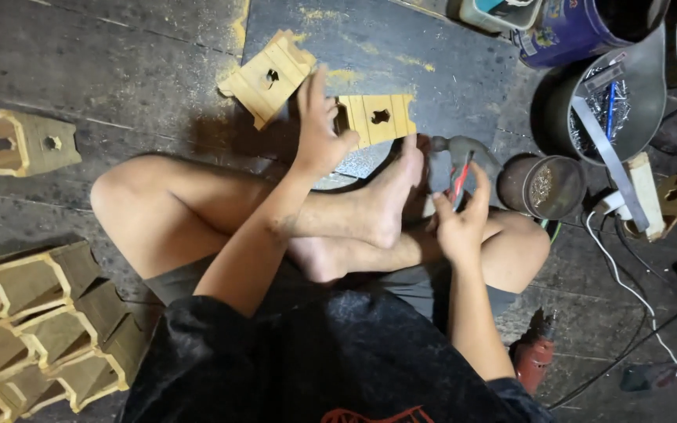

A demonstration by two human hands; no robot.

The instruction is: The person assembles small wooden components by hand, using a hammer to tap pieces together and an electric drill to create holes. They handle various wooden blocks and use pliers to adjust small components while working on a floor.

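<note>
Nearest: the person's dark shirt and crossed bare legs are filling the lower view, on the floor (119, 47).
Right hand (459, 223): it is curling closed around a hammer (464, 160), whose head is lying just beyond the fingers.
Left hand (319, 129): fingers half-spread, it is pressing on the left end of a slotted wooden panel (381, 117).
Key relation: the panel is lying up and left of the hammer, long axis running left to right; the left hand is the nearer one.
Farther: a second panel (268, 77) is resting just beyond.
</note>
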